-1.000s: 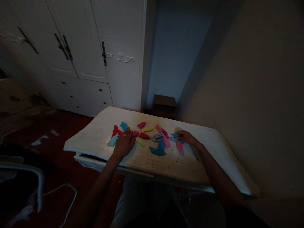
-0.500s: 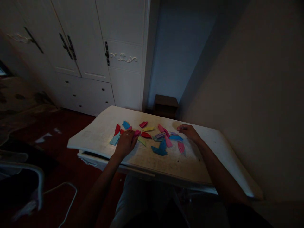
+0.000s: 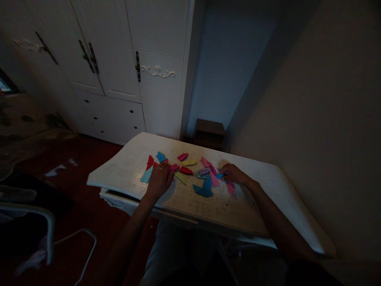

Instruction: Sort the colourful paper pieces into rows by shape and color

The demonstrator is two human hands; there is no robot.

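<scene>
Folded pieces of coloured paper lie scattered over the white table. My left hand rests on the left part of the scatter with its fingers stretched out, partly covering red and pink pieces. Beside it are a light blue piece and a yellow-green piece. At the right of the scatter, my right hand has its fingers closed on a blue folded paper, mostly hidden by them. A pink piece lies just under this hand. Between the hands sits a larger teal piece.
A white wardrobe stands behind the table, with a small brown cabinet in the corner. A wall runs along the right. The table drawer sticks out slightly. A pale chair frame is at lower left.
My right hand has come down and nearer to me, onto the blue paper. My left hand stays on the left pieces. The whole view has shifted slightly.
</scene>
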